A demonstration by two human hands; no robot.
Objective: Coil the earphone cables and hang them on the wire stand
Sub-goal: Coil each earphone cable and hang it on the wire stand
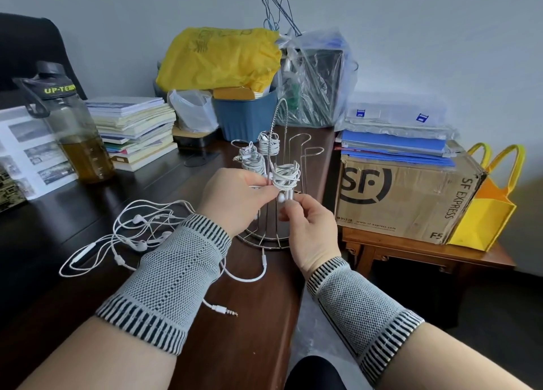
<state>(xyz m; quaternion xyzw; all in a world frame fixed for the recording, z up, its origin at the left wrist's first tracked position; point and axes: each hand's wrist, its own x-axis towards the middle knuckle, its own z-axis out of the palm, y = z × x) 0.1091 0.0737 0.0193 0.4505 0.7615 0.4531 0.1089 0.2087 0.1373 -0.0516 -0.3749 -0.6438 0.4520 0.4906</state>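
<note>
At the centre of the dark desk (252,325), the wire stand (289,154) already carries coils on its arms at ten and eleven o'clock, and a third coiled earphone (285,176) hangs on the near arm. The left hand (235,198) pinches this coil's side between thumb and fingertips; the right hand (311,228), closed narrow, grips the earbuds dangling beneath it. At eight o'clock from the stand, loose earphone cables (141,231) lie tangled on the desk, their jack plug (226,311) trailing toward six o'clock. The risk here, as I judge it: tugging the earbuds could unwind the wraps or drag the coil off its loop, and the light stand might tip toward the desk edge. The left forearm lies over the loose tangle and could snag it.
</note>
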